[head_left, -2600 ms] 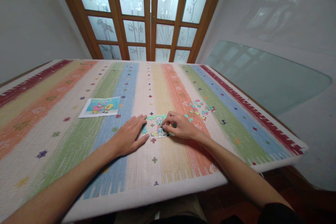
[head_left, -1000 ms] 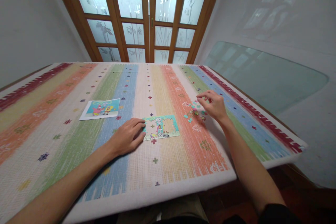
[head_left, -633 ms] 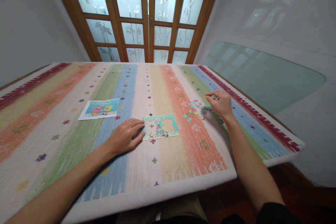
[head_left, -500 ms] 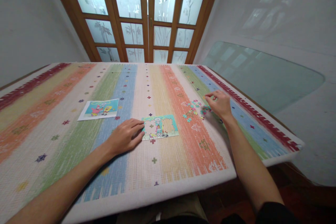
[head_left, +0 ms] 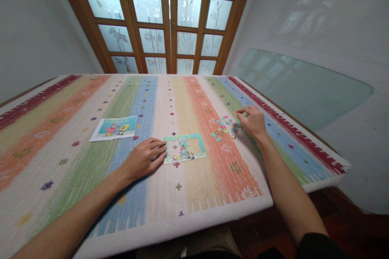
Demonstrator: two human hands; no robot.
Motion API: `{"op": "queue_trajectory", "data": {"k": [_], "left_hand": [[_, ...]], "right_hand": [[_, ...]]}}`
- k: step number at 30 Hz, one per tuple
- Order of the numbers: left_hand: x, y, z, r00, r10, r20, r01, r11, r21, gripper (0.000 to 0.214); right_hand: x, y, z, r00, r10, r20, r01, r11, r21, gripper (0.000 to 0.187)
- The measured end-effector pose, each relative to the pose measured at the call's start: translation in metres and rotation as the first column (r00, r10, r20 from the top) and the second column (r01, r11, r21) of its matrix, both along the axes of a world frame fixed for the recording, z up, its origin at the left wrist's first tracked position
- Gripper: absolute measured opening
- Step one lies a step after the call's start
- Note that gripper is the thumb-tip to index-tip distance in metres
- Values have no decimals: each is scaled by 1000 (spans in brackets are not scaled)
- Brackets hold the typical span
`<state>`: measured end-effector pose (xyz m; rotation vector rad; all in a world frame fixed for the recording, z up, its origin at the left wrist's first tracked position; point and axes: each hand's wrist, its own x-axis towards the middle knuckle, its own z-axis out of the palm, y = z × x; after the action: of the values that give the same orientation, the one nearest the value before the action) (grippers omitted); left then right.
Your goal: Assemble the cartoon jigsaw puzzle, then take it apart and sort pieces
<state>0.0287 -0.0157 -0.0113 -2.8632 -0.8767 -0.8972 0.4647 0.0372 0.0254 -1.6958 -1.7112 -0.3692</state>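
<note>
A partly assembled jigsaw puzzle [head_left: 184,149] lies flat on the tablecloth, its border joined and a strip with a cartoon figure running down its middle. Cloth shows through the gaps on either side of that strip. My left hand [head_left: 147,156] rests palm down, fingers stretched and their tips touching the puzzle's left edge. Over the right end of a heap of loose puzzle pieces [head_left: 221,129], my right hand [head_left: 251,120] is closed in a pinch. Whatever sits between its thumb and forefinger is too small to make out.
A printed cartoon picture [head_left: 117,126] lies left of the puzzle. The striped tablecloth [head_left: 194,190] covers the table to its front edge. Beyond the far edge stand wooden glass-paned doors [head_left: 170,28], and a pale wall [head_left: 304,16] runs along the right.
My right hand has shifted very slightly, still pinched over the loose pieces. My left hand stays at the puzzle's edge. The whole view has tilted a little.
</note>
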Motion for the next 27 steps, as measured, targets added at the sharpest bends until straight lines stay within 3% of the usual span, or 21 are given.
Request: {"op": "queue_trajectory", "data": {"k": [7, 12, 27], "left_hand": [[1, -2, 3, 1000, 2, -6, -2, 1000, -9, 23], [1, -2, 2, 1000, 19, 15, -19, 1000, -24, 22], [2, -2, 2, 999, -2, 32, 4, 999, -38, 22]], "right_hand": [[7, 0, 1, 998, -67, 4, 67, 998, 0, 20], [12, 1, -1, 994, -103, 37, 106, 990, -89, 23], [25, 6, -13, 995, -70, 65, 82, 977, -198, 25]]}}
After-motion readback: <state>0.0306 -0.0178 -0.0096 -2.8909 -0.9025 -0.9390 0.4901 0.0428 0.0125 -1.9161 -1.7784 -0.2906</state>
